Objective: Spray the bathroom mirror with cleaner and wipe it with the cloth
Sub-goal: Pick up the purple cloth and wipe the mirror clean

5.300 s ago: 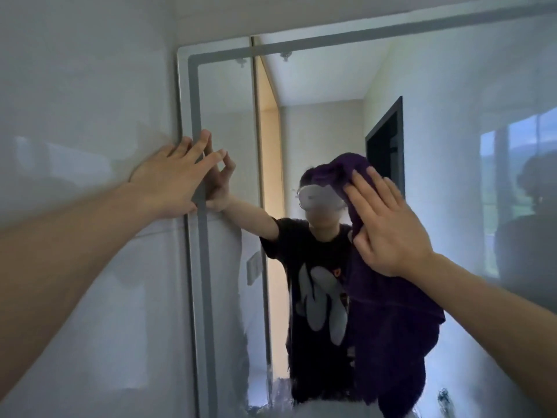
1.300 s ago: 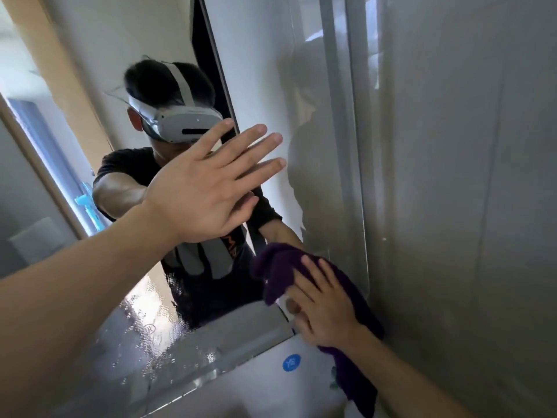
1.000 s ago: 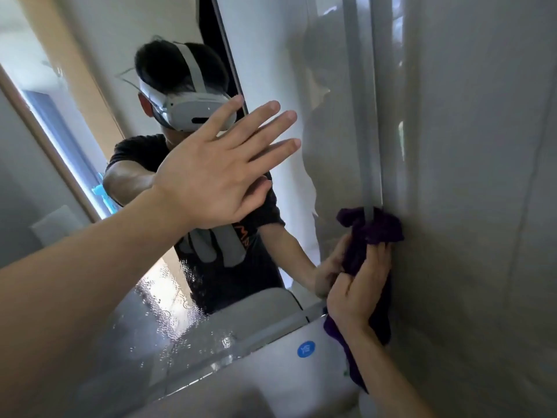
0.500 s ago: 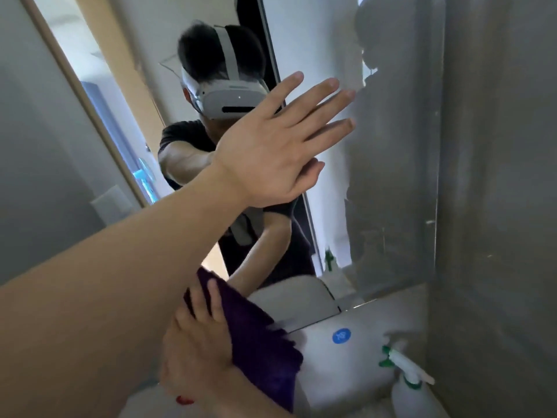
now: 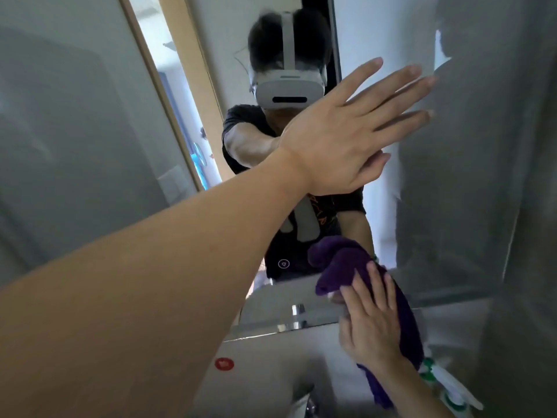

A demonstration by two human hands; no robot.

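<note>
Left hand [image 5: 346, 140]: at 1 o'clock, fingers straight and slightly spread, laid flat on the bathroom mirror [image 5: 90, 116].
Right hand [image 5: 370, 324]: at 5 o'clock, fingers straight, pressing the purple cloth [image 5: 340, 263].
Purple cloth: bunched against the mirror's lower edge.
Spray bottle [image 5: 452, 384]: at 4 o'clock, far corner, apart from both hands.

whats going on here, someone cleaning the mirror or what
Yes, a person is cleaning the bathroom mirror. The left hand lies flat against the glass with its fingers straight. The right hand presses a purple cloth against the mirror's lower edge. A white and green spray bottle sits at the lower right, and neither hand holds it.
</note>
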